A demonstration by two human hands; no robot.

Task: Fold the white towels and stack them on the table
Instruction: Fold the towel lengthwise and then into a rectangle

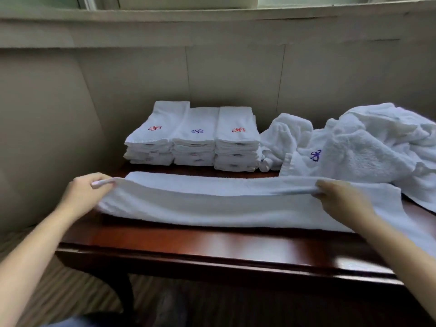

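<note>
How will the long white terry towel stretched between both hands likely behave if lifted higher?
Probably floppy: below the edge held by the left hand and right hand, the long white terry towel drapes onto the dark wooden table. Likely light: a pinching grip at each end carries it. Its soft cloth surface probably resists slipping.
</note>
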